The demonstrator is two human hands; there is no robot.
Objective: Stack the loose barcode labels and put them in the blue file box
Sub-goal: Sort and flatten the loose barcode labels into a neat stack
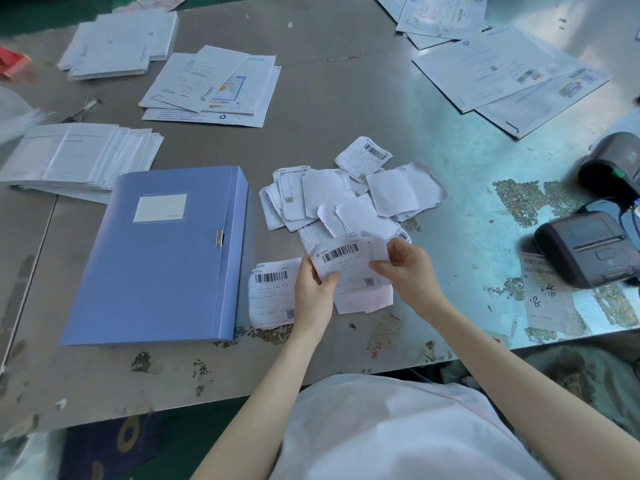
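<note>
Worn grey metal tabletop, scuffed and flecked with peeling residue, fills most of the view. Stacks of white envelopes and printed sheets are spread across its far side and left edge. Left of centre, the blue file box is laid flat and shut, its clasp on the right side. Two dark label printers are placed at the right edge. Just right of the box, a heap of loose barcode labels is scattered, some face up, some blank side up. A separate label is seen lying flat beside the box's lower right corner, partly covered by the left hand. Between the two hands, one barcode label is held just above the table: its left edge is pinched by the left thumb and fingers, its right edge by the right hand. Further labels appear to lie beneath it.
</note>
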